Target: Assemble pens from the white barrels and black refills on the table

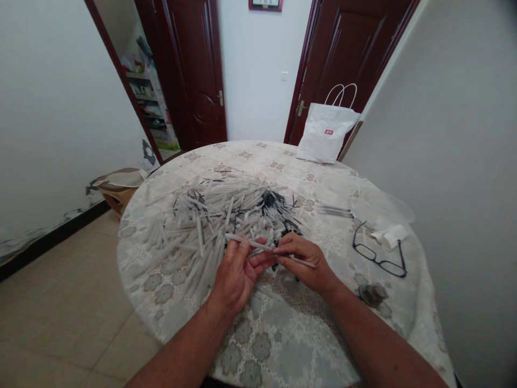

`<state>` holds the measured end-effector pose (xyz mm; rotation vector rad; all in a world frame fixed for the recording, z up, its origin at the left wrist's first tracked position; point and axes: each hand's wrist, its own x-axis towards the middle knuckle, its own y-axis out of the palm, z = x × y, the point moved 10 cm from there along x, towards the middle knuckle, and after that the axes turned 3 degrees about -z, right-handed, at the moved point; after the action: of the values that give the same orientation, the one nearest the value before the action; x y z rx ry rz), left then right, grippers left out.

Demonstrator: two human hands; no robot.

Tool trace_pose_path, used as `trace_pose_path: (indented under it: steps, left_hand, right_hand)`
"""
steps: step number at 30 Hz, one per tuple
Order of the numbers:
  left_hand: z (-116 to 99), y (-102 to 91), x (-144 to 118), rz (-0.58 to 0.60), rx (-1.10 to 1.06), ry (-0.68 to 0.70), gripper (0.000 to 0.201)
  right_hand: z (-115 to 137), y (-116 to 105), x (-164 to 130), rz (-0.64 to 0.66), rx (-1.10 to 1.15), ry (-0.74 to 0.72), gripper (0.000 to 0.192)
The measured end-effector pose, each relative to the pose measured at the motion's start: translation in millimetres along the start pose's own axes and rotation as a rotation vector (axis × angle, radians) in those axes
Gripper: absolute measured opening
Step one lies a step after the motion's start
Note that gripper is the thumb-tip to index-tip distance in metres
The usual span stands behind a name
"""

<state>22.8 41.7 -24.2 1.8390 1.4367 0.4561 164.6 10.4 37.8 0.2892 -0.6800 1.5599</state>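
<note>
My left hand [236, 272] is closed on a pale, translucent thin tube [255, 244], its thumb pressed along the near end. The tube slants down to the right, towards my right hand [305, 264]. My right fingers pinch a slender pale stick [302, 262] where its tip meets the tube's end. Whether the stick is inside the tube or only touching it, I cannot tell. Just beyond both hands lies a wide heap of similar whitish tubes [197, 231]. Thin black pieces [274, 202] are bunched on the heap's right side.
A flowered cloth covers the round table [246, 350]. To the right are several dark-tipped sticks [335, 211], black-framed glasses [379, 261], a crumpled white packet [390, 236] and a small dark object [372, 294]. A white paper bag [326, 134] stands at the back edge.
</note>
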Motion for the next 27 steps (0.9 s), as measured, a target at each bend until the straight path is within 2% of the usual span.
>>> trace_pose_path:
  steps: [4,7,9,11,14,16,18,21,23,25,27]
  left_hand:
    - [-1,-6.0,2,-0.034,0.009,0.004,0.029]
    - [0,-8.0,2,-0.034,0.019,0.000,0.028]
    - [5,-4.5,1,0.003,0.042,-0.029,0.027]
    - [15,3.0,-3,0.073,0.087,-0.080,0.026]
    - [26,13.6,-8,0.169,0.155,-0.136,0.023]
    - [26,16.5,-10,0.191,0.167,-0.142,0.022]
    - [22,16.3,-9,0.182,0.143,-0.144,0.022]
    - [14,12.4,-7,0.137,0.072,-0.150,0.022]
    - [10,9.2,-4,0.106,0.023,-0.140,0.021]
    - [7,6.2,-2,0.085,-0.022,-0.135,0.017]
    - [5,2.1,1,0.058,-0.080,-0.141,0.012]
  right_hand:
    - [-9,5,-6,0.029,0.114,0.126,0.035]
    - [-26,-4,-13,-0.126,0.238,0.259,0.038]
    - [-31,-8,-16,-0.203,0.178,0.301,0.036]
    - [-25,-4,-13,-0.170,0.035,0.271,0.041]
    - [-6,14,-5,-0.031,-0.125,0.145,0.052]
    - [-2,23,-4,0.038,-0.110,0.121,0.060]
    - [-11,22,-5,0.029,0.005,0.187,0.066]
    - [-37,-1,-9,-0.135,0.183,0.360,0.058]
    - [-48,-24,-12,-0.265,0.197,0.424,0.049]
    - [-46,-47,-10,-0.333,0.105,0.433,0.044]
    - [-36,-63,-5,-0.289,-0.104,0.402,0.036]
